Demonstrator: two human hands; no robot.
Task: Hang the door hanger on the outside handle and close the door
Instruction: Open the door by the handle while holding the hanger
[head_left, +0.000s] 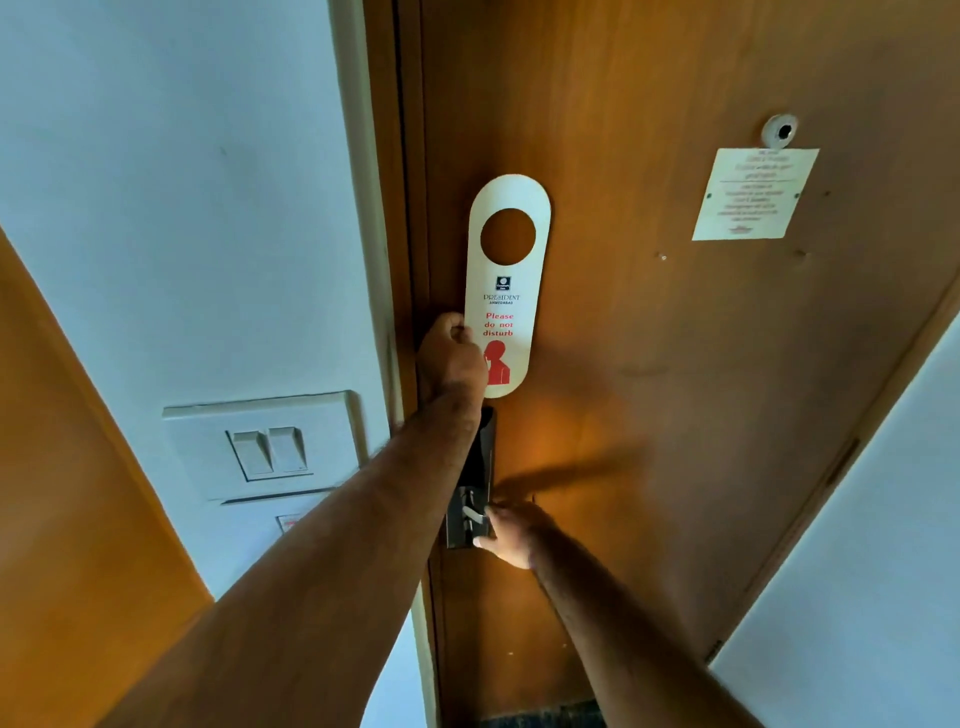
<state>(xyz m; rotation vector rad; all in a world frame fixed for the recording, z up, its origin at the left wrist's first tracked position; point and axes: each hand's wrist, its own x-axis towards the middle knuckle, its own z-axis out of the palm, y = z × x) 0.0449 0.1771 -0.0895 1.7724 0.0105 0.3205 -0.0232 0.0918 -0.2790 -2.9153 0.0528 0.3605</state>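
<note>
While my left hand (451, 358) pinches the door hanger (506, 291) upright, hole topmost, my right hand (511, 535) grips the door handle (475, 514).

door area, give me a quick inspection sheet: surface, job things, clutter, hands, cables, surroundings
surface: brown wooden door, shut against its frame, seen from inside
job's things: white oval card door hanger with red "Please do not disturb" print, held upright in front of the door, not on any handle; dark metal lock plate below it
clutter: nothing seen
hands: left hand grips the hanger's lower left edge; right hand is at the lock plate's lever
cables: nothing seen
surroundings: white paper notice and round peephole on the door; white double wall switch to the left
</note>
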